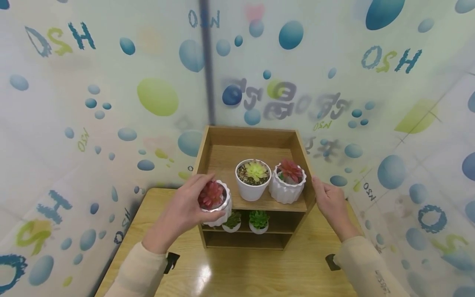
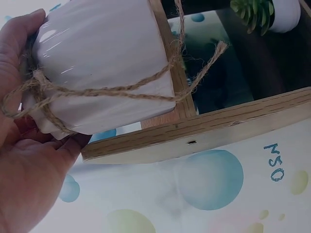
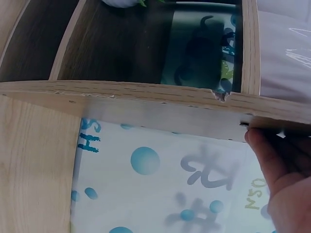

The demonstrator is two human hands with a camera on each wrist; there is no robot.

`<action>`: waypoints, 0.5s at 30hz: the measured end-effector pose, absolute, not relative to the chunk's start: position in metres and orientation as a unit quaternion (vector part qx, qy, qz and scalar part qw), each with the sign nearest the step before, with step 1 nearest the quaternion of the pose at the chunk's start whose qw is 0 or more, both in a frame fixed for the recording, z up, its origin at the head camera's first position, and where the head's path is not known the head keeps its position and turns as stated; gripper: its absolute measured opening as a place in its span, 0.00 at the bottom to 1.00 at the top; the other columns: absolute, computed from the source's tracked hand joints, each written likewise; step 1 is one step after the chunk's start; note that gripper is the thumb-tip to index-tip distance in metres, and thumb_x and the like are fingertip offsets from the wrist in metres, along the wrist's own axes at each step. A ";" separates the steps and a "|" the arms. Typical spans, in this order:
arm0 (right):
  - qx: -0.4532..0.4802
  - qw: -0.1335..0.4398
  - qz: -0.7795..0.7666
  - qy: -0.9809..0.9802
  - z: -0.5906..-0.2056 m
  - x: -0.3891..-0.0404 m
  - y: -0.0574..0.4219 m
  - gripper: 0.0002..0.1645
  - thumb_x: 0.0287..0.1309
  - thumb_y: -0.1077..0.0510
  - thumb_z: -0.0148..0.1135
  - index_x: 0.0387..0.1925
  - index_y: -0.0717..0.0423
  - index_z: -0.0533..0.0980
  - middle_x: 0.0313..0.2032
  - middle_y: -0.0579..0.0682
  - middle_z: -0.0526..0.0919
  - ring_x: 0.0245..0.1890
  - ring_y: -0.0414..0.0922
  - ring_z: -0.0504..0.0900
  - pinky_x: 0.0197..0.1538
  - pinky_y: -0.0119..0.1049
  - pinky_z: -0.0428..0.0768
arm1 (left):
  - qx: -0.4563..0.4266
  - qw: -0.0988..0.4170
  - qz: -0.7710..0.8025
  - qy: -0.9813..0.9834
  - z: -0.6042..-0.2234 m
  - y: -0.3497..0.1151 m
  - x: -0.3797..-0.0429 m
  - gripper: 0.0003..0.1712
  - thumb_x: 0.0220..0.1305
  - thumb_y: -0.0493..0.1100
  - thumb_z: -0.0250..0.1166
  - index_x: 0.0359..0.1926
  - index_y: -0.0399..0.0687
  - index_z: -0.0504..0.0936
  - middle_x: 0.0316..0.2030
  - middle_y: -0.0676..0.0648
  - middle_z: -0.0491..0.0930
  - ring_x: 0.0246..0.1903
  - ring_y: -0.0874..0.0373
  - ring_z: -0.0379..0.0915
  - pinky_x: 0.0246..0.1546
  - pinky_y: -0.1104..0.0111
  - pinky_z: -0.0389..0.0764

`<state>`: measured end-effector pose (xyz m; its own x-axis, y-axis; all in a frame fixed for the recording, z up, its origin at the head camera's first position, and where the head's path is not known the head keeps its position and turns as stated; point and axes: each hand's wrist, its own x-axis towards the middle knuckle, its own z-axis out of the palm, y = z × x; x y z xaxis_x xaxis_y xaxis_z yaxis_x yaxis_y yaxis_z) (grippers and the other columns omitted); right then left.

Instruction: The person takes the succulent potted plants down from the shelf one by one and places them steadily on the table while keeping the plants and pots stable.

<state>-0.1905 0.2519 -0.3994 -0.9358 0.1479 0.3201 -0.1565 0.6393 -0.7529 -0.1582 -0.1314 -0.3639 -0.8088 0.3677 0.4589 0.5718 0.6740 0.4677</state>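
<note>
In the head view, my left hand grips a white ribbed pot with a red artificial succulent, at the left end of the shelf unit's top. Close up in the left wrist view, the pot has twine tied round it and overlaps the shelf's front edge. My right hand touches the outside of the shelf unit's right side panel. Its fingers are partly hidden in the right wrist view. The wooden shelf unit stands on a table.
On the top shelf are a white pot with a yellow-green succulent and a ribbed white pot with a red one. Below stand small green potted plants. The wooden table meets patterned walls behind.
</note>
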 end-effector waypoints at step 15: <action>0.003 0.193 0.410 -0.891 -0.401 -0.193 0.250 0.38 0.76 0.49 0.55 0.08 0.58 0.60 0.10 0.39 0.56 0.15 0.37 0.55 0.20 0.33 0.56 | -0.269 0.174 -0.310 -0.895 -0.369 -0.136 -0.147 0.55 0.42 0.51 0.87 0.70 0.38 0.73 0.61 0.40 0.77 0.55 0.49 0.79 0.52 0.57 0.85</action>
